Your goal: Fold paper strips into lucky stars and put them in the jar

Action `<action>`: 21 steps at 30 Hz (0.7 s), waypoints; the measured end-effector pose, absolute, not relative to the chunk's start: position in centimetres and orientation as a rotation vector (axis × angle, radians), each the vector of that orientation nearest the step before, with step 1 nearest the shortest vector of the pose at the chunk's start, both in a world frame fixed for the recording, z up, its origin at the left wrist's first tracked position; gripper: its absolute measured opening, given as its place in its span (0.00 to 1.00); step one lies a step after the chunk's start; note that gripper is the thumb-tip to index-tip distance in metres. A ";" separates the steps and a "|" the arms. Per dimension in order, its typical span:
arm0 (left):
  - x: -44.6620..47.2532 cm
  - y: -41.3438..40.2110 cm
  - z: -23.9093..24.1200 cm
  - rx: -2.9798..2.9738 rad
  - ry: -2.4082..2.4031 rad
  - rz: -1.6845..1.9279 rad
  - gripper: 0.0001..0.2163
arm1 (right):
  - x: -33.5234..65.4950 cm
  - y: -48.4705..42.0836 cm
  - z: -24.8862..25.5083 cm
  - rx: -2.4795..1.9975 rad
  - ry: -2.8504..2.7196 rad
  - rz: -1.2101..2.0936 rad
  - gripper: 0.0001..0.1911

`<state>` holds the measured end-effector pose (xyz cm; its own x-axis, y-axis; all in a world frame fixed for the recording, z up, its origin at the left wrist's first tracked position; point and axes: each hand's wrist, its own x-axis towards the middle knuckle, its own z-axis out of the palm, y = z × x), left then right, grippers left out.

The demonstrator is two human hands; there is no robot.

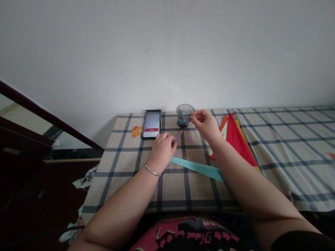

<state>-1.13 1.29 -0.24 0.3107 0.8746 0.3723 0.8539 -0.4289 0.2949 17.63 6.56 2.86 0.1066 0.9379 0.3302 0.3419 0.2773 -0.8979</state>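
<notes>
My left hand (164,145) rests on the checked cloth with its fingers pinched on a short purple paper strip (179,135) that sticks up to the right. My right hand (205,122) is raised beside the small clear plastic cup (185,114), fingers pinched together at the cup's rim; whatever is between them is too small to make out. The cup holds small coloured pieces. A tiny purple piece (188,139) lies on the cloth between my hands. A long teal paper strip (199,168) lies under my right forearm.
A phone (152,124) with a lit screen lies left of the cup, an orange bear-shaped cutout (136,131) beside it. A fan of red, orange, yellow and green paper strips (237,139) lies to the right. Crumpled paper scraps (85,181) litter the floor at left.
</notes>
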 end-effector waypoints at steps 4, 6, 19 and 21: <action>-1.1 1.4 -0.1 2.468 1.659 0.760 0.03 | 17.5 4.6 2.6 -1.365 -1.619 0.609 0.06; -1.0 1.4 -0.1 2.457 1.650 0.758 0.03 | 17.4 4.0 2.2 -1.484 -1.791 0.558 0.07; -1.0 1.2 0.0 2.497 1.639 0.733 0.03 | 16.1 3.5 0.5 -1.379 -2.380 0.067 0.18; -1.0 1.2 0.0 2.500 1.652 0.742 0.04 | 16.1 3.6 0.5 -1.383 -2.397 0.050 0.17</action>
<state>-0.99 1.23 -0.05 0.3124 0.8791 0.3599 0.8531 -0.4263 0.3009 16.12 3.64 0.53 -0.4487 0.8420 0.2994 0.8289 0.5174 -0.2126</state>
